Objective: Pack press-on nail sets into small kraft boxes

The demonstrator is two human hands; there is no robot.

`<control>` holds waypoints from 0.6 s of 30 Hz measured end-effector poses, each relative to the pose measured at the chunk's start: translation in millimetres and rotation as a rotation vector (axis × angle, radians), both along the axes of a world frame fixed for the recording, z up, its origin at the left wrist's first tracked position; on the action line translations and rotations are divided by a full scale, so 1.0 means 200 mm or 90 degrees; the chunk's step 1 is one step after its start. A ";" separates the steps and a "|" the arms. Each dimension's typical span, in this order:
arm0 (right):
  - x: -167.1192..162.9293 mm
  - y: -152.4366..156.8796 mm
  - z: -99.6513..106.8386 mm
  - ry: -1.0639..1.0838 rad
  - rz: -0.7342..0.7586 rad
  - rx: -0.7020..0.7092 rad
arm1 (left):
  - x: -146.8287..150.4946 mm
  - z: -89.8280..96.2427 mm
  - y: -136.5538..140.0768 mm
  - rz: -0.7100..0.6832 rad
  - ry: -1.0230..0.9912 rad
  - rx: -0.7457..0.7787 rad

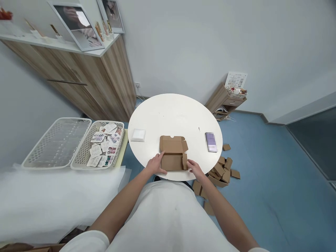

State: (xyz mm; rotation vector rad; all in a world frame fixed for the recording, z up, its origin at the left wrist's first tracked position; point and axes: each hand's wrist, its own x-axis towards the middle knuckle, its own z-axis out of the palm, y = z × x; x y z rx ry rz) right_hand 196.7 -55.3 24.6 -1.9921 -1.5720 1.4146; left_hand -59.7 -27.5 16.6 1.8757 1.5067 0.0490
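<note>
A small brown cardboard box (172, 162) lies near the front edge of the round white table (170, 108). Its lid is folded back away from me, and a side flap (185, 161) stands at its right end. At the left end, my left hand (155, 164) grips the box wall, thumb at the front corner and fingers at the back. My right hand (194, 168) pinches the right end by the flap; some of its fingertips are hidden behind the cardboard.
On the table, a white packet (138, 135) lies left and a purple pack (211, 141) right. Flattened and folded cardboard boxes (222, 170) pile on the floor at right. A white basket of printed cards (105, 144) stands left, beside a wooden cabinet (115, 77).
</note>
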 end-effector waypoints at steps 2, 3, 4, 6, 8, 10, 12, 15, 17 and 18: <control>-0.02 0.03 0.02 -0.046 0.053 -0.009 | 0.01 -0.01 -0.02 0.006 0.000 0.010; -0.04 0.04 0.02 -0.082 0.072 -0.013 | 0.02 -0.02 -0.02 0.008 0.002 0.015; -0.06 0.05 0.02 -0.128 0.086 -0.020 | 0.02 -0.02 -0.03 0.011 0.006 0.019; -0.09 0.07 0.00 -0.227 0.102 -0.036 | 0.03 -0.03 -0.05 0.018 0.012 0.021; -0.11 0.09 -0.03 -0.309 0.113 -0.052 | 0.04 -0.03 -0.06 0.026 0.015 0.015; -0.13 0.09 -0.05 -0.352 0.118 -0.062 | 0.05 -0.04 -0.06 0.032 0.011 0.006; -0.14 0.09 -0.06 -0.380 0.123 -0.072 | 0.05 -0.04 -0.06 0.038 0.004 -0.001; -0.15 0.08 -0.07 -0.398 0.129 -0.084 | 0.05 -0.04 -0.06 0.042 0.004 -0.014; -0.16 0.08 -0.06 -0.401 0.128 -0.086 | 0.05 -0.03 -0.05 0.035 0.015 -0.027; -0.16 0.07 -0.06 -0.402 0.126 -0.085 | 0.05 -0.03 -0.05 0.029 0.021 -0.034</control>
